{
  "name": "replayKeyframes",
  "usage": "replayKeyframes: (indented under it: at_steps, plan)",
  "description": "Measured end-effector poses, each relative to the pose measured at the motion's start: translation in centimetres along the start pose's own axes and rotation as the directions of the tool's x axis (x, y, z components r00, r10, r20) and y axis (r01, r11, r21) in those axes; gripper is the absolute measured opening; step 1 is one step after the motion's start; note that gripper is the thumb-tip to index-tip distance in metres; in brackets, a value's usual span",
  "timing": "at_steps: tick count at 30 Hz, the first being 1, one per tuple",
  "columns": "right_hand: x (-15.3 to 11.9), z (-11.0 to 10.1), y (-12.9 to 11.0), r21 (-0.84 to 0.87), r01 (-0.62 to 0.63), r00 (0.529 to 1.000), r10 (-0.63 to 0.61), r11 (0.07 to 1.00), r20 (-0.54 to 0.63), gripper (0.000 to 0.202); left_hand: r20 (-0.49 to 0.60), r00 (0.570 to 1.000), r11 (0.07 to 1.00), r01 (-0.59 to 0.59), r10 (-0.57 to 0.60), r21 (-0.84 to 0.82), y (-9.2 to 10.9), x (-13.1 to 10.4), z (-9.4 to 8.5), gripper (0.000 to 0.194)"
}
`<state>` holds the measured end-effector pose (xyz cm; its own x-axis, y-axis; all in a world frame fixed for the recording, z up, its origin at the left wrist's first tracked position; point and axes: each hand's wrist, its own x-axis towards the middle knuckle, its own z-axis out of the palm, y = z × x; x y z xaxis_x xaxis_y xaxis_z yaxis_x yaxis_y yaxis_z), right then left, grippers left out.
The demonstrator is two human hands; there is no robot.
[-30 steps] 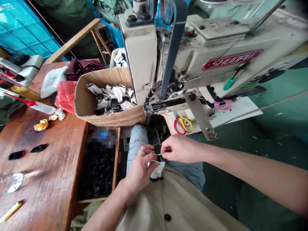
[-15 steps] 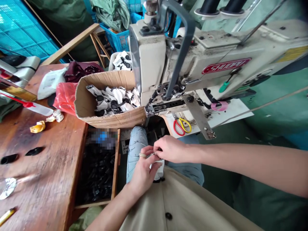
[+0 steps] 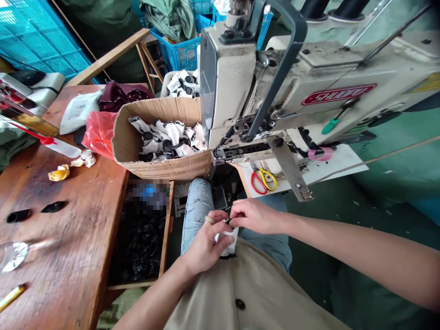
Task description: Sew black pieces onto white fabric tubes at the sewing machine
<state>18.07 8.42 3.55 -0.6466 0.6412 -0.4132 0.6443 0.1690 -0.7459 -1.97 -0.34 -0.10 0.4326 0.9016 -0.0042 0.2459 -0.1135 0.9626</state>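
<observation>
Above my lap, my left hand (image 3: 205,243) is closed on a small white fabric piece (image 3: 231,239) with black at its ends. My right hand (image 3: 252,216) pinches at the black upper end of the same piece, its fingertips close to those of my left hand. Fingers hide much of that end. Beyond my hands stands a sewing machine (image 3: 228,82). A cardboard box (image 3: 165,169) with many similar white-and-black pieces is left of the machine head. Below the box, an open wooden drawer (image 3: 167,238) holds many small black parts.
Scissors with red and yellow handles (image 3: 264,180) lie on the machine's white bed. The wooden table (image 3: 68,233) on the left carries two black parts, orange peel (image 3: 59,173), a red-capped bottle (image 3: 63,147) and a yellow cutter (image 3: 12,297). A metal plate (image 3: 292,172) juts toward me.
My right hand has shifted slightly right and down, its fingers now a little apart from the left hand's. More of the white piece shows. The view has moved a little.
</observation>
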Motion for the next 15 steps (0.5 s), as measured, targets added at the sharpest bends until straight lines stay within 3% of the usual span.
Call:
replayKeyframes:
  at_steps: [2,4,8,15]
  plan:
    - [-0.2,0.8,-0.3,-0.122,0.024,0.995,-0.036,0.992,-0.097,0.011,0.021,1.000,1.000,-0.014,0.013,0.019,0.1,0.1,-0.2,0.011]
    - [-0.5,1.0,-0.5,-0.159,-0.001,0.992,-0.019,0.987,-0.121,0.011,0.039,0.999,0.999,-0.016,0.014,0.033,0.2,0.3,-0.5,0.010]
    - [-1.1,-0.1,-0.7,-0.098,0.068,0.998,-0.068,0.993,-0.001,0.012,0.043,0.999,0.997,-0.017,0.014,0.074,1.0,0.7,-1.1,0.008]
    - [-2.3,-1.5,-1.0,-0.291,0.239,0.971,-0.224,0.926,0.084,0.023,0.119,0.992,0.985,0.031,-0.052,0.169,2.8,1.7,-1.4,0.007]
